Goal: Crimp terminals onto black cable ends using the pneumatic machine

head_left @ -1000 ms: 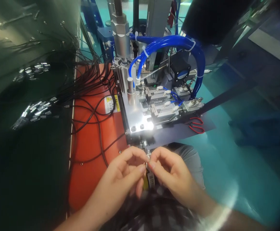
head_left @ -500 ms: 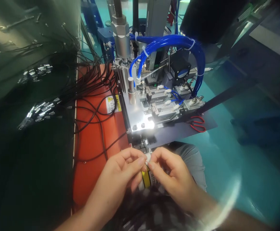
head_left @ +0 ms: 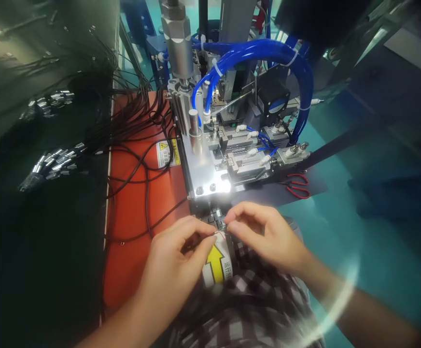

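My left hand is closed in a pinch, thumb and forefinger on the end of a thin wire that shows fine red and pale strands. My right hand is closed in a pinch just across from it, its fingertips at the same strands. Most of the wire is hidden by the fingers. Both hands are at the front of a metal press machine, beside its small front fixture. Below them a white label with a yellow arrow faces up.
Black cables lie across the orange surface on the left. Bundles of cables with shiny metal ends lie on the dark area beyond. Blue air hoses arch over the machine. Red-handled scissors lie at right.
Both hands have moved up slightly, nearer the front fixture. The fingertips have drawn a little apart, uncovering more of the yellow arrow label and the thin strands. The view has shifted slightly.
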`<state>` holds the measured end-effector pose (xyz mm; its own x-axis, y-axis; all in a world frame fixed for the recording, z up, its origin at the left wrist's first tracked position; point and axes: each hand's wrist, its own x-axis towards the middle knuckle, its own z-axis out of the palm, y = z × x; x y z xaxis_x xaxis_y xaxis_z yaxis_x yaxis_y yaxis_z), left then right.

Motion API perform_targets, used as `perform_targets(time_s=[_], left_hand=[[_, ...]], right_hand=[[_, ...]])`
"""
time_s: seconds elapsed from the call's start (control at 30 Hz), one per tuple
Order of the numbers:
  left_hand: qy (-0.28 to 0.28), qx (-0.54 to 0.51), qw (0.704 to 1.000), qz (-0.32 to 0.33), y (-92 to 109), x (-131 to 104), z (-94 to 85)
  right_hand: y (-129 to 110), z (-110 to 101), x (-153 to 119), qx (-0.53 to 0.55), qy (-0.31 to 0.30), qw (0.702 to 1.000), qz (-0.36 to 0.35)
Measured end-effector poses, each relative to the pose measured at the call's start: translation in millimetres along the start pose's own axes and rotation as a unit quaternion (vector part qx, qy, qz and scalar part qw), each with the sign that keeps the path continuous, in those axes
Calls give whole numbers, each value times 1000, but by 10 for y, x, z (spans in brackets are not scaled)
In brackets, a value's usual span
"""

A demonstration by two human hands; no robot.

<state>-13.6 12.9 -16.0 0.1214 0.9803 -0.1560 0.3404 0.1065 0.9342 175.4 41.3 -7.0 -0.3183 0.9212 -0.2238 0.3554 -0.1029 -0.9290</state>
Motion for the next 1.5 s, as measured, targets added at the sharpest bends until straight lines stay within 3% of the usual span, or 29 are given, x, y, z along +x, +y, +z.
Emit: perform_targets(time_s=[0.3, 0.67, 0.93, 1.07, 1.3, 1.5], left_hand=[[23, 90, 988, 119, -31, 81, 21], [49, 79, 986, 139, -36, 131, 13], [22, 158, 965, 207, -135, 174, 33], [29, 194, 951, 240, -199, 192, 40], [30, 242, 939, 242, -348, 171, 18], [25, 258, 933, 248, -354, 163, 26]], right_hand=[[88, 22, 126, 35, -14, 999, -1], [168, 85, 128, 165, -32, 985, 48], [263, 103, 193, 88, 20, 995, -41], [357, 144, 239, 70, 50, 996, -39], [411, 204, 263, 70, 72, 994, -33], [429, 233, 252, 55, 90, 994, -31]])
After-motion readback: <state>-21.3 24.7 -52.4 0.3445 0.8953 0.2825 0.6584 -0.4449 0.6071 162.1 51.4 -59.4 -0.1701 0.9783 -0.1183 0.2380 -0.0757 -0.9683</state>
